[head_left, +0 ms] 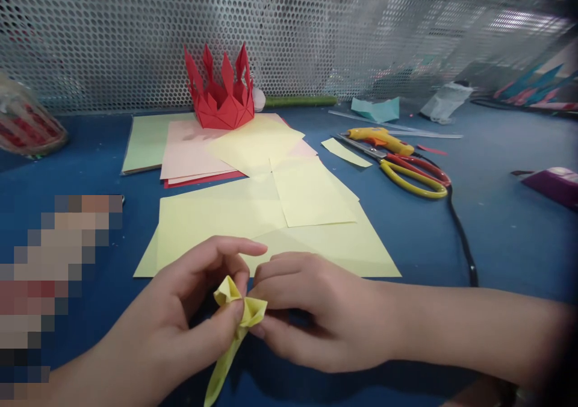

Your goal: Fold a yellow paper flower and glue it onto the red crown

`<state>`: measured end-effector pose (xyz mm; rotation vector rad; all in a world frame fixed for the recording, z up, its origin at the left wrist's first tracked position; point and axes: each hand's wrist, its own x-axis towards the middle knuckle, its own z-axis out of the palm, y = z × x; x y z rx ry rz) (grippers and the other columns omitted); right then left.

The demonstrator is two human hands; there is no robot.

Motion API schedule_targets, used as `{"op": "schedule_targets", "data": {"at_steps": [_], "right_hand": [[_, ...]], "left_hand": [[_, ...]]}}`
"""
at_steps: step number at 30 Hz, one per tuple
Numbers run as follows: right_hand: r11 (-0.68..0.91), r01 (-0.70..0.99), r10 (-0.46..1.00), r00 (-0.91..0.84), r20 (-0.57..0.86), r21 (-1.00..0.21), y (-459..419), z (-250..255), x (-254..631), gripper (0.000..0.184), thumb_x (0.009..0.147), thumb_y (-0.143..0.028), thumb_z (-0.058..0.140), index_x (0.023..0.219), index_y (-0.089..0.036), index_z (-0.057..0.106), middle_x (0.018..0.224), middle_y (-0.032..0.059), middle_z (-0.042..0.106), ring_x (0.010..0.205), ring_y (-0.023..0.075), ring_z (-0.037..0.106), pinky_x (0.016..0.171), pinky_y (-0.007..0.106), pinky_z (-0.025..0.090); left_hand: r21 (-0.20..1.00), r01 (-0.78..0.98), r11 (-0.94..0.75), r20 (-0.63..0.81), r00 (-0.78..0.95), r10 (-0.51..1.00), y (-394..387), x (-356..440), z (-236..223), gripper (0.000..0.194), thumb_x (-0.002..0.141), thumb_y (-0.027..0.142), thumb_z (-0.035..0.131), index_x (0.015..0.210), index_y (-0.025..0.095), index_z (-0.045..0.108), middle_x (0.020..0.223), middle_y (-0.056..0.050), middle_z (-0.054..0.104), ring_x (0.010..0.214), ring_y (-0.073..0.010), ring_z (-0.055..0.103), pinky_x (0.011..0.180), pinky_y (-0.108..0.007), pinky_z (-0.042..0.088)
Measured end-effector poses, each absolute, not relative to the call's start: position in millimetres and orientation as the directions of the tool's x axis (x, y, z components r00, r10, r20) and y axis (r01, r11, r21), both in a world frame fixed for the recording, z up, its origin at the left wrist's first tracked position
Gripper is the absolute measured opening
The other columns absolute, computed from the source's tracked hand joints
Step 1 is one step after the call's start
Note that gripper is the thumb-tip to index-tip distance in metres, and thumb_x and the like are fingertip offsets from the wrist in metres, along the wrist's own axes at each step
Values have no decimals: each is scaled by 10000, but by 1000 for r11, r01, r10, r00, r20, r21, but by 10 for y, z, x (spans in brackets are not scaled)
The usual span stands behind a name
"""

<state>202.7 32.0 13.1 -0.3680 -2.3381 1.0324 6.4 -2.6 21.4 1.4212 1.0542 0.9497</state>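
Note:
Low in the middle of the head view is a folded yellow paper piece [253, 312], with two flared pocket-like ends on top and a narrow strip running down toward me. My left hand [194, 310] pinches it between thumb and fingers, its index finger stretched out above. From the other side my right hand [311, 310] has its thumb and fingertips closed on the paper's right edge. The right fingertips are partly hidden behind the paper. Just beyond both hands lie flat yellow paper sheets [217, 214], overlapping on the blue table [510, 250].
A red paper crown [226, 106] stands on pink sheets [183, 154] and green sheets [147, 139] at the back. Scissors [413, 178] and a yellow glue gun [383, 139] with a black cable lie right. A perforated metal screen [293, 27] borders the table behind. Far left is a pixelated area.

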Motion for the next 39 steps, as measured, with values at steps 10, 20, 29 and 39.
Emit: {"op": "schedule_targets", "data": {"at_steps": [10,20,29,39], "right_hand": [[614,101,497,-820,284,-783,309,184,2024,239,1002,-192,478,805,-133,599,733,29,561,677,125,505,661,213,442],[622,57,471,-823,316,-781,326,198,2052,304,1012,-188,438,721,-173,524,710,20,542,675,130,498,681,225,454],[637,-22,439,-811,387,-771,338,189,2043,306,986,-158,455,683,-195,445,685,-6,462,646,119,445,666,217,438],[564,-57,466,-801,374,-824,344,240,2071,338,965,-118,476,660,-213,365,659,-36,368,609,106,387,621,211,393]], "left_hand": [[986,156,-51,9,263,965,-22,38,234,378,763,125,673,1003,410,735,729,93,642,629,-59,650,569,-71,510],[990,119,-69,30,303,952,-41,48,175,415,845,143,659,1108,462,699,827,79,659,744,-85,690,655,-91,531],[997,56,48,-59,204,977,-110,138,226,308,786,206,715,1010,415,750,776,69,633,711,-100,650,647,-122,532],[955,-141,260,-206,315,927,-50,-16,236,328,783,475,794,1094,396,733,827,46,686,726,-115,653,659,-159,548]]}}
